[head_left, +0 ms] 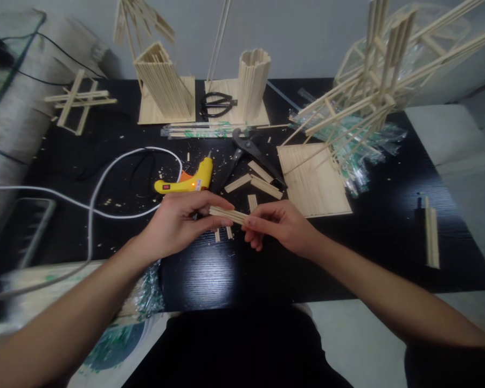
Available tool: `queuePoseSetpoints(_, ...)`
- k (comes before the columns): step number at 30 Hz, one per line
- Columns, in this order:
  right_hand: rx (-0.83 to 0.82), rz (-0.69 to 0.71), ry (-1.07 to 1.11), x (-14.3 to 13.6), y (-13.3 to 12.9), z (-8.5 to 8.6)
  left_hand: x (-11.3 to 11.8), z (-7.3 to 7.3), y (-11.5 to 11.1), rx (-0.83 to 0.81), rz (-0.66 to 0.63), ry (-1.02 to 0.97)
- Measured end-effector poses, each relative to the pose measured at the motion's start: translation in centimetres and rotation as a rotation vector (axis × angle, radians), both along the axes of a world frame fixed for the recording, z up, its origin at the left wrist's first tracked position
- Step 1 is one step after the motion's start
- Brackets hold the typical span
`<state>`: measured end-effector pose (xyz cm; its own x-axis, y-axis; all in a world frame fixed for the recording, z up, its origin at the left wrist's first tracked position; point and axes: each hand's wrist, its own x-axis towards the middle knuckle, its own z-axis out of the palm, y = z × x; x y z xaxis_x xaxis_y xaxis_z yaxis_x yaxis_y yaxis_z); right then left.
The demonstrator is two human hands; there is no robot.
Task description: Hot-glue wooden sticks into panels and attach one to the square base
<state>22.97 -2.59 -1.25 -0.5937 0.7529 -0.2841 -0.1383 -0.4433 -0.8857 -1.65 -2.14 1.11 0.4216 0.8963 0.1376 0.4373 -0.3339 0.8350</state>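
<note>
There are two hands (172,220), one held bundle of sticks (237,216), one glue gun (192,180), two black hand tools (246,145), two hollow towers (161,83), three flat boards (319,180) and one table (388,242).

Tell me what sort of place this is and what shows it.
Probably a small craft or model-making workspace, judging by the yellow plastic glue gun, the black metal pliers and the hollow columns of pale wooden sticks by the grey wall.
</note>
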Motion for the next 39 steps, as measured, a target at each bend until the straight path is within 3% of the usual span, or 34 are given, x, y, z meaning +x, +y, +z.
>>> queuePoseSetpoints(30, 0.081, -0.094, -0.011, 0.51, 0.63, -0.60, -0.34, -0.37, 0.33, 0.016, 0.063, -0.050)
queuePoseSetpoints(39, 0.051, -0.013, -0.007, -0.21, 0.14, -0.21, 0.17, -0.59, 0.14, 0.067, -0.038, -0.020)
